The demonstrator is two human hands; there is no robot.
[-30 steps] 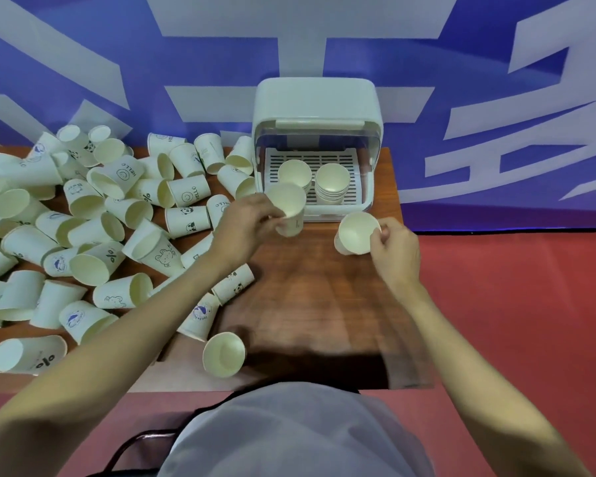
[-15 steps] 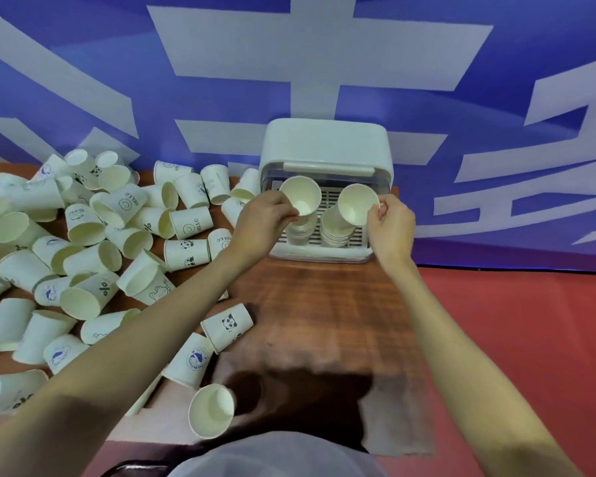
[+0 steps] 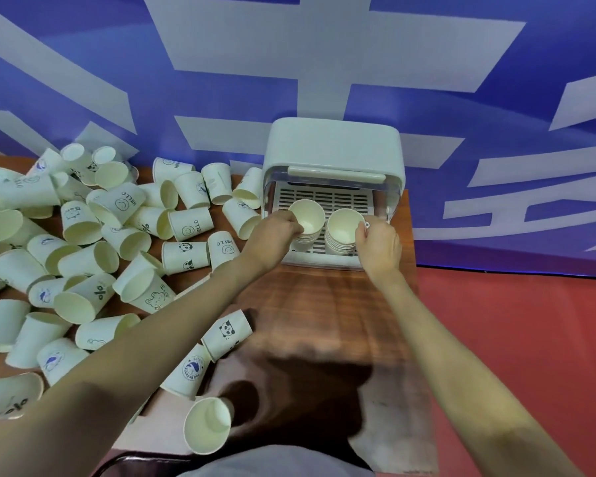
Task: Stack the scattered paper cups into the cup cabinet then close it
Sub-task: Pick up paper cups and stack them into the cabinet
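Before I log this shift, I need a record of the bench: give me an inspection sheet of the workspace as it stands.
Surface: wooden table, bare patch in front of the cabinet.
Job's things: cup cabinet open; two cup stacks inside, left stack, right stack.
Clutter: scattered paper cups crowd the table's left side, most lying on their sides.
Grippers: left hand grips the left stack's top cup; right hand grips the right stack's top cup.
Cables: nothing seen.
Surroundings: blue and white wall; red floor.

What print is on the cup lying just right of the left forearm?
A black-and-white panda face on the white paper cup, clearest in the head view.
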